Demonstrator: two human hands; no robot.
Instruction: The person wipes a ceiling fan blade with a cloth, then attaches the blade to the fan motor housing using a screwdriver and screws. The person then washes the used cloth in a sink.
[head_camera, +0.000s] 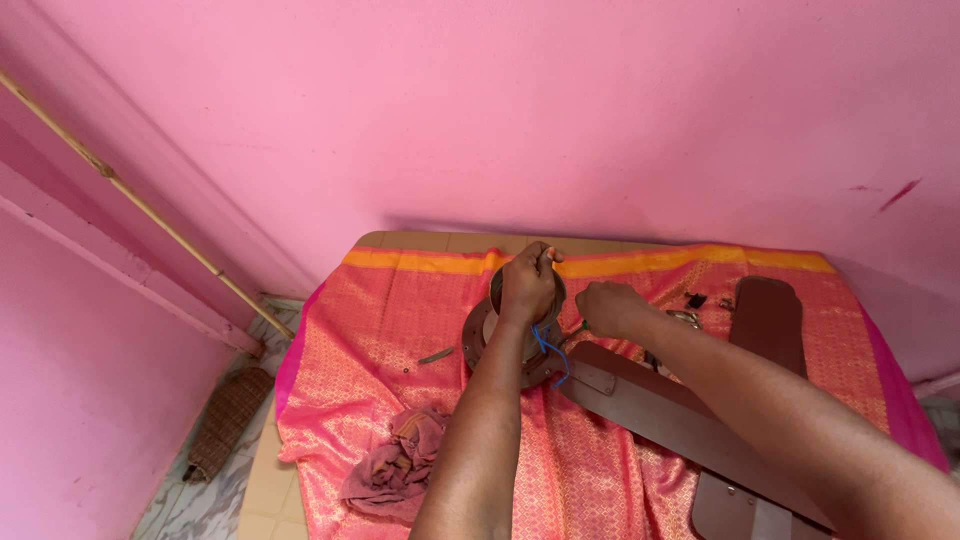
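Note:
A brown ceiling fan motor (482, 335) lies on a table covered with an orange-pink patterned cloth (380, 310). My left hand (527, 283) is closed over the top of the motor, and a blue wire (549, 350) hangs below my wrist. My right hand (606, 307) is closed just to the right of the motor, on a small thing I cannot make out. A brown fan blade (650, 400) runs from the motor toward the lower right, under my right forearm.
A second brown blade (768, 320) lies at the right with small dark parts (694, 299) beside it. A crumpled pink rag (398, 465) sits at the front left, a small grey piece (436, 355) left of the motor. Pink walls surround the table; a stick (140, 205) leans at the left.

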